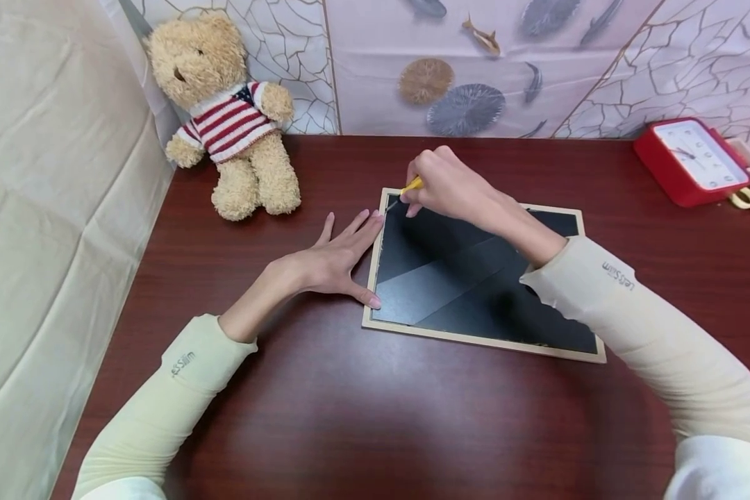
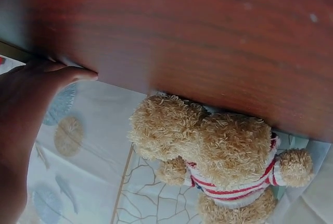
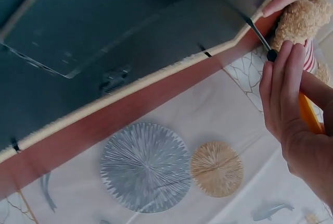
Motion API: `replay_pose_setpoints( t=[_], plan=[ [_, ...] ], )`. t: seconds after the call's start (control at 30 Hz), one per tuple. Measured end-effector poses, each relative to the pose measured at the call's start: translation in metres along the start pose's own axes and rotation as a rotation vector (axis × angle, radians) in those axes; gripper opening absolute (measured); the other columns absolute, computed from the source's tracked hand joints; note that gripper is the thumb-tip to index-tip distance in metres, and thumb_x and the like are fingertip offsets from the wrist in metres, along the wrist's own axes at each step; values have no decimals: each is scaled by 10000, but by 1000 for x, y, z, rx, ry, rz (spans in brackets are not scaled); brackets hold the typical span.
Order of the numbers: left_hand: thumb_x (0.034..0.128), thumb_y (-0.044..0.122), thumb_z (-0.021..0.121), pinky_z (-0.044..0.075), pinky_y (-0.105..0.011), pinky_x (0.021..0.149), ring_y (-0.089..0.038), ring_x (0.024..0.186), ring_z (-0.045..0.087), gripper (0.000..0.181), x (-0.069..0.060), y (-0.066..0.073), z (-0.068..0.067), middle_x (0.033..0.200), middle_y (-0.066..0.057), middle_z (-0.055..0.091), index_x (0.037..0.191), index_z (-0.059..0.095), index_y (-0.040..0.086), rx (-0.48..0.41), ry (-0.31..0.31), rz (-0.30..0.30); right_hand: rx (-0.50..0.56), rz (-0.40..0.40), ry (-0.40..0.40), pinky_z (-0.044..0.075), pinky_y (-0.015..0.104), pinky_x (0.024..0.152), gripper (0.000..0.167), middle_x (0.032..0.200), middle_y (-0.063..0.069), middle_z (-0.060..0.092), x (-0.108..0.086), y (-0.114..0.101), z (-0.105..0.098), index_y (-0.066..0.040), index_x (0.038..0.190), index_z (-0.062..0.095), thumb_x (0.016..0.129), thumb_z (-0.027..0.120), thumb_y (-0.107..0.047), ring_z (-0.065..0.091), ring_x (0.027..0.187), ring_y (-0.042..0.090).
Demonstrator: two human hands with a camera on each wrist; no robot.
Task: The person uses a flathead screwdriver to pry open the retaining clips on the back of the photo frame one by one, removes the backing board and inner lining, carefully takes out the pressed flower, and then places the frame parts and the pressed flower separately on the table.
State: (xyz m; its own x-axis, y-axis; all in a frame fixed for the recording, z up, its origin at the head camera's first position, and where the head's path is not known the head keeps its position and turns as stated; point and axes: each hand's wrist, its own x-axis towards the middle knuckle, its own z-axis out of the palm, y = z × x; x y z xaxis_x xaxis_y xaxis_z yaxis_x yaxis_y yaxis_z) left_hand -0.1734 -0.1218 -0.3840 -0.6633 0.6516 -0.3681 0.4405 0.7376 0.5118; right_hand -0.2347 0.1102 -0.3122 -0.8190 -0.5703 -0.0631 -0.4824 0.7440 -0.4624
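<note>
A picture frame (image 1: 487, 341) with a pale wooden rim lies black backing up on the table. My right hand (image 1: 446, 184) grips a screwdriver (image 1: 414, 183) by its yellow handle, above the frame's far left corner. Its thin metal shaft (image 3: 259, 35) reaches the inner edge of the rim, beside the backing. Small dark tabs (image 3: 205, 51) stick up along that rim in the right wrist view. With fingers spread, my left hand (image 1: 331, 267) rests at the frame's left side, thumb and fingertips touching the rim. In the left wrist view, the left hand (image 2: 31, 96) is partly cut off.
A teddy bear (image 1: 234, 132) in a striped sweater sits at the back left of the brown table (image 1: 325, 417). At the back right stands a red clock (image 1: 694, 160). Patterned cloth (image 1: 387, 42) hangs behind the table, and pale fabric (image 1: 50, 173) covers the left side.
</note>
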Motion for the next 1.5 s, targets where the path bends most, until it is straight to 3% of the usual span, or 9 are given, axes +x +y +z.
replay_pose_setpoints(
  t=[0.33,0.57,0.83,0.9,1.0,1.13,1.27,1.33,1.5],
  plan=[
    [885,619,868,-235,-616,1299,-196,1702,-209,1402,6,2,-3,1854,-22,-143,1763,-107,124,16,12,7,-81,6,-85,448,208,566,324,701,158,772,18,-23,-18,17,666,703,982,648,59,831,806,278],
    [843,682,872,-256,-598,1292,-141,1687,-235,1445,19,-11,6,1856,5,-124,1767,-104,152,6,38,17,-136,37,-151,475,215,567,254,682,155,719,25,-37,-23,30,745,654,959,536,101,833,816,274],
    [840,714,854,-235,-628,1295,-188,1702,-204,1445,15,-8,6,1861,-29,-109,1771,-90,140,5,46,44,-186,92,-183,550,314,683,211,747,109,778,13,-31,-33,-5,804,741,998,665,-34,813,789,243],
    [851,709,847,-227,-638,1295,-203,1705,-200,1436,14,-7,6,1861,-37,-113,1770,-95,134,4,44,49,-207,117,-140,577,409,738,171,842,110,797,-2,-27,-43,-21,912,771,1019,710,-139,780,842,290],
    [871,663,857,-229,-632,1296,-210,1706,-197,1416,10,-2,5,1859,-43,-122,1767,-93,118,3,36,49,-202,144,-12,556,527,803,263,1033,168,775,-39,-9,-57,-7,1142,728,1075,694,-259,709,924,355],
    [881,641,860,-258,-601,1290,-177,1695,-228,1406,6,-4,4,1853,-11,-151,1765,-111,137,-1,23,26,-110,184,175,466,555,877,291,1164,295,671,-104,49,-60,79,1265,613,1112,634,-168,593,981,415],
    [840,746,833,-279,-571,1285,-129,1677,-261,1451,6,-19,11,1847,34,-168,1763,-136,186,2,25,-2,-41,298,303,392,426,874,252,1158,370,571,-168,117,-53,155,1213,582,1096,614,-65,487,988,442],
    [828,778,820,-271,-577,1288,-129,1678,-258,1460,4,-25,13,1848,38,-160,1764,-134,190,5,31,-7,-42,369,333,359,345,819,261,1130,377,556,-196,148,-49,175,1204,572,1102,595,-64,470,953,435],
    [856,731,828,-252,-592,1296,-164,1693,-231,1429,0,-24,14,1853,18,-150,1767,-118,169,-15,38,12,-99,597,298,371,378,696,283,959,364,571,-265,210,-50,201,1179,534,1109,530,-73,518,847,454]
  ],
)
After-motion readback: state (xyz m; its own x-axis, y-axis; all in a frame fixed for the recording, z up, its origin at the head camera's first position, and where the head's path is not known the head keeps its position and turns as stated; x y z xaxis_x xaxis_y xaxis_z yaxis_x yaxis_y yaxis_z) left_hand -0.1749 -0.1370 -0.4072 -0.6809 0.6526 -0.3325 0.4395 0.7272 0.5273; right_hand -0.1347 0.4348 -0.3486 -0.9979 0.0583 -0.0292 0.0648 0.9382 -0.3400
